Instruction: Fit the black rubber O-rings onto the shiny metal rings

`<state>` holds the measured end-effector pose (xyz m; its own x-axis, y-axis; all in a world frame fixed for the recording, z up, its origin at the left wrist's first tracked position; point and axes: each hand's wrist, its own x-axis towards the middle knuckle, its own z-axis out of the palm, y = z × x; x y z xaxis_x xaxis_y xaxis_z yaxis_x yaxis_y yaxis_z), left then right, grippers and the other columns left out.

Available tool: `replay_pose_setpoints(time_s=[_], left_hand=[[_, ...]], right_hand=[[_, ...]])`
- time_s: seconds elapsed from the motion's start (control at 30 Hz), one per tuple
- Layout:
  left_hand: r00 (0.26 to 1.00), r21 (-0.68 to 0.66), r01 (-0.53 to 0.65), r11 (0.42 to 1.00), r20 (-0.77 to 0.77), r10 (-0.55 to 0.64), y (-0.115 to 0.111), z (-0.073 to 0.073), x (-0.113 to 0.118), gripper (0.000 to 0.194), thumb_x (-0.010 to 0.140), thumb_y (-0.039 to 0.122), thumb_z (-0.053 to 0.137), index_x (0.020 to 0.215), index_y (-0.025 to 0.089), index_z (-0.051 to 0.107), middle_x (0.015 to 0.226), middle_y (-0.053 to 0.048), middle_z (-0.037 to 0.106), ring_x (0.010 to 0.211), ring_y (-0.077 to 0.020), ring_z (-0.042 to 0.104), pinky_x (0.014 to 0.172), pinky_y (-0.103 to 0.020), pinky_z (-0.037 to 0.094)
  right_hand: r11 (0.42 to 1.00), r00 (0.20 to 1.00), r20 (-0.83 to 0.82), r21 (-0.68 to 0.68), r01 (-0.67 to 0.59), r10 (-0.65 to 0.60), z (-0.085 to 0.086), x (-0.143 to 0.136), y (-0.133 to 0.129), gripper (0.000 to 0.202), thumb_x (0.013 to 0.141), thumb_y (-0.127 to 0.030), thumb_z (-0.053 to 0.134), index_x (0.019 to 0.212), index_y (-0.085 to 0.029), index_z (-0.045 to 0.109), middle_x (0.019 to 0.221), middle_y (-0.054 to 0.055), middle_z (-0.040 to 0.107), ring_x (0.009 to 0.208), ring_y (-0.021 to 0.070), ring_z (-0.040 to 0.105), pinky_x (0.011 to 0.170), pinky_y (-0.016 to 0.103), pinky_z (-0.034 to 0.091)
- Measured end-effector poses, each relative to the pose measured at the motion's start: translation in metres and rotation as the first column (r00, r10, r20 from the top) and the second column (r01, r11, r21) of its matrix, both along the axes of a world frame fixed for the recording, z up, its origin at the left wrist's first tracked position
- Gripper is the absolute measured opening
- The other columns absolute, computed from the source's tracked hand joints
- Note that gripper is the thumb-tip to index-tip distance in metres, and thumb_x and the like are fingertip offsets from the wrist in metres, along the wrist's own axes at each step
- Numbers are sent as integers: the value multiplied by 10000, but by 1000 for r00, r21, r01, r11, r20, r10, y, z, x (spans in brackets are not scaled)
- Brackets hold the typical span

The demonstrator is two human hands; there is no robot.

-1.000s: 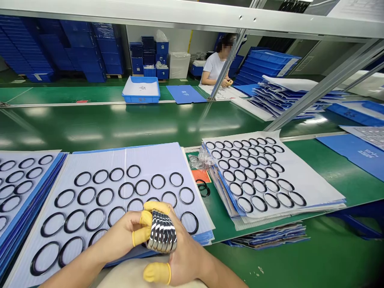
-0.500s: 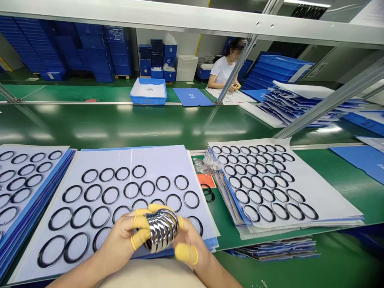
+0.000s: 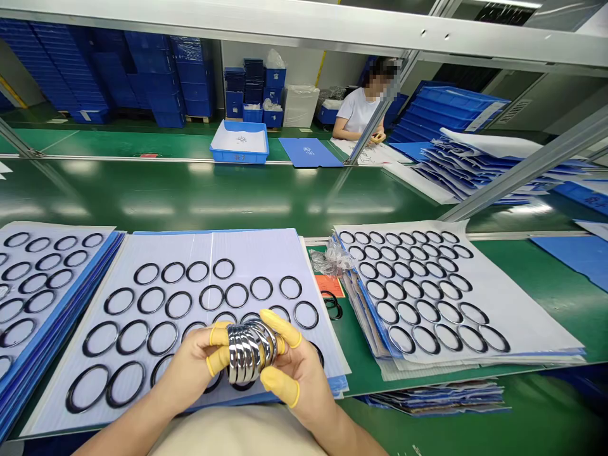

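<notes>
A bunch of shiny silver metal rings [image 3: 243,353] is held in front of my body, lined up side by side into a short tube. My left hand [image 3: 192,361] grips its left end, with yellow finger cots on the fingertips. At the other end, my right hand [image 3: 304,373] closes on the rings, index finger on top and thumb low at the right edge; its other fingers are partly hidden behind. Below both hands lies a white sheet [image 3: 266,250] bearing rows of dark-edged rings [image 3: 105,303]. Some rings near the front are covered by my hands.
On the right, another stacked sheet [image 3: 513,304] carries rows of rings. A third stack [image 3: 97,278] stands at left. Loose rings [image 3: 338,310] and crumpled plastic [image 3: 330,258] sit between stacks. A metal post [image 3: 517,161] slants at right. Across the bench sits a person [image 3: 356,114].
My right index finger has come up over the top of the rings, and the right thumb has moved up and left against them. The bunch has turned slightly. The view has shifted a little.
</notes>
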<state>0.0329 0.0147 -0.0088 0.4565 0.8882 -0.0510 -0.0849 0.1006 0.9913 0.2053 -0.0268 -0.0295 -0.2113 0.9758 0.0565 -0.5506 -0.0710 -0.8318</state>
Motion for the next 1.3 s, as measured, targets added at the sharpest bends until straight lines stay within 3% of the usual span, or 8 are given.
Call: replay_pose_setpoints(time_s=[0.27,0.37,0.5,0.6,0.77,0.9,1.07,1.3], left_hand=[[978,360,44,932,-207,34,-7,-8,-2,165,861,173,622,859,247,770,872,-55,697,741,-162,603,697,-227,482],[982,269,77,960,-187,-27,-6,-11,1,153,861,228,634,788,223,768,795,-51,681,705,-158,589,658,-221,469],[986,51,110,993,-129,-103,-1,-11,1,200,845,315,661,734,181,759,741,-53,651,719,-172,563,657,-236,459],[984,28,120,992,-134,-115,1,-11,1,201,838,313,671,725,167,753,744,-50,646,725,-170,555,667,-238,456],[981,13,140,990,-135,-137,1,-14,5,208,832,309,676,703,162,747,729,-43,647,719,-170,564,675,-242,463],[983,-123,172,977,-42,-179,1,-14,6,203,813,309,697,690,155,744,736,-42,644,712,-161,548,669,-242,449],[982,-250,191,949,38,-187,4,-9,5,208,728,290,776,598,138,720,653,-16,610,609,-110,447,602,-212,407],[980,-255,199,946,66,-188,4,-7,6,233,708,310,793,575,135,713,618,-8,595,592,-106,433,595,-213,401]], right_hand=[[983,973,137,21,182,-183,4,-6,11,251,777,-356,726,983,-240,641,718,-25,549,622,116,498,626,238,447],[987,984,85,-5,158,-157,0,-5,13,216,792,-369,712,953,-243,643,646,-52,492,547,93,451,558,211,419],[990,988,144,131,43,-62,0,1,8,429,782,-383,719,1174,-285,575,862,15,630,758,162,593,746,309,487],[975,965,242,216,50,-103,5,3,6,409,803,-370,690,1180,-280,561,953,46,633,840,191,600,800,343,483],[990,973,188,58,126,-134,8,-3,11,271,831,-458,637,973,-228,616,721,-4,555,588,124,491,580,256,443],[994,995,79,-83,63,-57,2,-6,12,383,861,-518,575,1111,-234,628,521,-63,417,416,88,301,415,216,284],[995,997,43,-68,72,-70,-1,-4,9,409,864,-503,578,1183,-254,643,612,-8,519,498,122,394,513,270,384],[996,994,92,-50,68,-63,3,-2,9,435,857,-540,563,1174,-255,648,674,13,574,578,153,493,608,311,461]])
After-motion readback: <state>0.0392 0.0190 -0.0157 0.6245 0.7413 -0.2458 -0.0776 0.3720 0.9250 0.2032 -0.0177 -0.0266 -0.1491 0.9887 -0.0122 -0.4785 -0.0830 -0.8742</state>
